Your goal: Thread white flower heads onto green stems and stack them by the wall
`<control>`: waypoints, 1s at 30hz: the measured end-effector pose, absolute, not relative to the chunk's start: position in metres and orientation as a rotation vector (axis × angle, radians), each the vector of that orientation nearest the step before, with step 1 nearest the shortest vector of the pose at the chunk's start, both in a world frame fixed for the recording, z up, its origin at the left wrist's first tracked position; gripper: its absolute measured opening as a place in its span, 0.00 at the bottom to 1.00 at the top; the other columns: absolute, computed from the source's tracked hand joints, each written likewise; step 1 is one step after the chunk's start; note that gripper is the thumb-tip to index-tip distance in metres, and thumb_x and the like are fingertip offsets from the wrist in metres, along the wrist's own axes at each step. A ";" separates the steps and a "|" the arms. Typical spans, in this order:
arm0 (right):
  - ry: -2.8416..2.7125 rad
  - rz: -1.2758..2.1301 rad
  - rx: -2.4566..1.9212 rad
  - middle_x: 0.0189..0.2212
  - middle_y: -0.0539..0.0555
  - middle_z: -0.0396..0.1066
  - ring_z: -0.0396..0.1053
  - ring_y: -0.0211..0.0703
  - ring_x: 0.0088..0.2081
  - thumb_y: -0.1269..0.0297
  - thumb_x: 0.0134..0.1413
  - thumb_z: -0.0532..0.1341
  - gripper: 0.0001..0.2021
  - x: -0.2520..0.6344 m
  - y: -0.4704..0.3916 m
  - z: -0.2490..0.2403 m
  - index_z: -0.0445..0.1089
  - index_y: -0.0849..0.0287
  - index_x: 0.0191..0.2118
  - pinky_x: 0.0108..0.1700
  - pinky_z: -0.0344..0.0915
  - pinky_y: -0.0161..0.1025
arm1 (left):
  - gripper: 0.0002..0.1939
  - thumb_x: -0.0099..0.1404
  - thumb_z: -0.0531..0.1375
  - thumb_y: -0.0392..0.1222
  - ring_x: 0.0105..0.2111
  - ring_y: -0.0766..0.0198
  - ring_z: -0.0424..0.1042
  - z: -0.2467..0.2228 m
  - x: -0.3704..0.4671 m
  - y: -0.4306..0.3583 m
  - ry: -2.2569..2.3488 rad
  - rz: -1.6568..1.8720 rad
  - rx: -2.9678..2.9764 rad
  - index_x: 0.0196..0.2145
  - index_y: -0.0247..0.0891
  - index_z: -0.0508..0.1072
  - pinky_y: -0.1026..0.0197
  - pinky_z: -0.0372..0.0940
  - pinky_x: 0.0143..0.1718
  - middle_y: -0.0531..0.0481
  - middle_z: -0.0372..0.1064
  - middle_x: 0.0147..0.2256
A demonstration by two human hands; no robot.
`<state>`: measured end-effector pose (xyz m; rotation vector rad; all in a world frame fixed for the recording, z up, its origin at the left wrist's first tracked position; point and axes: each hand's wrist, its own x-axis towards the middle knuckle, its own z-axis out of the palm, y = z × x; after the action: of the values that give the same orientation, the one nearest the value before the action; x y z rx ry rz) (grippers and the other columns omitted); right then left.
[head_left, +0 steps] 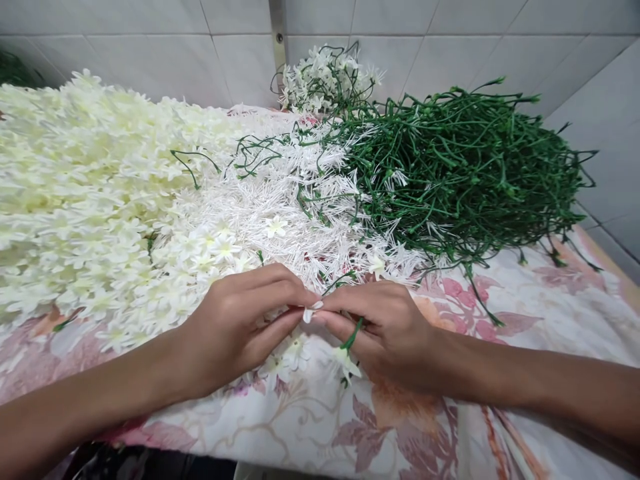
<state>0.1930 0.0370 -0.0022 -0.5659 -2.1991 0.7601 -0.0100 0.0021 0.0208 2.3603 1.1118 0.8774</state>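
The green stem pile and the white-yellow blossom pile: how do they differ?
The green stem pile is dark and wiry; the blossom pile is pale, with broad petals. The stem pile lies on the right, the blossom pile on the left. Both are loose heaps.

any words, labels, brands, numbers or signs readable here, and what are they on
No text can be read.
Floral cloth: faint marks near its front edge may be lettering, but they are too small and blurred to tell.
Tiled wall, metal strip: no lettering to be made out.
White flowers, green stems: no labels or tags visible.
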 end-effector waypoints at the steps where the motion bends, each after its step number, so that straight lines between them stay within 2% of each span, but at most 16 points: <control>1: -2.198 0.780 -0.611 0.20 0.46 0.68 0.61 0.31 0.21 0.70 0.60 0.60 0.08 0.193 0.037 -0.001 0.70 0.61 0.29 0.25 0.57 0.30 | 0.09 0.65 0.56 0.28 0.34 0.67 0.73 0.022 -0.011 0.002 1.135 0.858 2.352 0.39 0.38 0.72 0.68 0.66 0.34 0.50 0.73 0.34; 9: -2.113 0.845 -0.751 0.26 0.49 0.63 0.62 0.36 0.29 0.70 0.65 0.50 0.12 0.194 0.040 0.005 0.65 0.60 0.31 0.31 0.58 0.34 | 0.04 0.66 0.56 0.34 0.30 0.67 0.74 0.023 -0.018 0.005 1.424 0.941 2.129 0.39 0.41 0.67 0.67 0.66 0.31 0.54 0.72 0.31; 13: -2.041 0.966 -0.857 0.26 0.46 0.58 0.57 0.34 0.26 0.71 0.58 0.54 0.03 0.195 0.039 0.002 0.61 0.58 0.33 0.28 0.56 0.34 | 0.02 0.67 0.57 0.37 0.35 0.66 0.74 0.020 -0.021 0.008 1.378 0.988 1.919 0.39 0.41 0.67 0.67 0.68 0.34 0.52 0.71 0.35; 17: -1.967 1.031 -0.912 0.24 0.43 0.53 0.53 0.32 0.24 0.75 0.50 0.58 0.11 0.193 0.039 -0.003 0.53 0.55 0.30 0.26 0.52 0.33 | 0.05 0.66 0.56 0.32 0.43 0.66 0.71 0.021 -0.021 0.012 1.277 0.924 1.928 0.36 0.41 0.69 0.69 0.69 0.37 0.50 0.70 0.42; 21: -1.971 1.016 -0.901 0.23 0.43 0.53 0.53 0.33 0.24 0.73 0.52 0.59 0.14 0.193 0.041 -0.004 0.50 0.55 0.27 0.25 0.51 0.32 | 0.05 0.64 0.58 0.31 0.40 0.66 0.74 0.023 -0.017 0.013 1.231 0.903 1.836 0.34 0.39 0.71 0.69 0.70 0.37 0.49 0.73 0.40; 25: -2.028 1.048 -0.875 0.20 0.42 0.54 0.54 0.31 0.21 0.69 0.56 0.59 0.11 0.193 0.041 -0.001 0.55 0.56 0.28 0.23 0.50 0.31 | 0.04 0.62 0.60 0.31 0.31 0.68 0.74 0.023 -0.009 0.010 1.194 0.979 1.724 0.32 0.37 0.71 0.70 0.70 0.31 0.50 0.74 0.32; 28: -2.097 0.976 -0.816 0.23 0.44 0.62 0.59 0.32 0.22 0.70 0.56 0.61 0.03 0.194 0.041 -0.002 0.65 0.58 0.36 0.24 0.54 0.31 | 0.03 0.62 0.61 0.32 0.28 0.68 0.74 0.020 -0.005 0.008 1.155 0.983 1.621 0.31 0.37 0.71 0.70 0.69 0.27 0.50 0.74 0.29; 30: -2.139 0.850 -0.715 0.25 0.48 0.67 0.62 0.34 0.25 0.70 0.57 0.60 0.02 0.194 0.042 -0.003 0.69 0.60 0.36 0.26 0.57 0.32 | 0.02 0.62 0.61 0.32 0.29 0.67 0.75 0.017 -0.005 0.008 1.123 0.970 1.585 0.32 0.37 0.72 0.68 0.70 0.28 0.49 0.75 0.30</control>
<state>0.1939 0.0416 -0.0032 -0.7148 -2.1386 0.8499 -0.0048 0.0077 0.0173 1.5848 1.1232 0.9701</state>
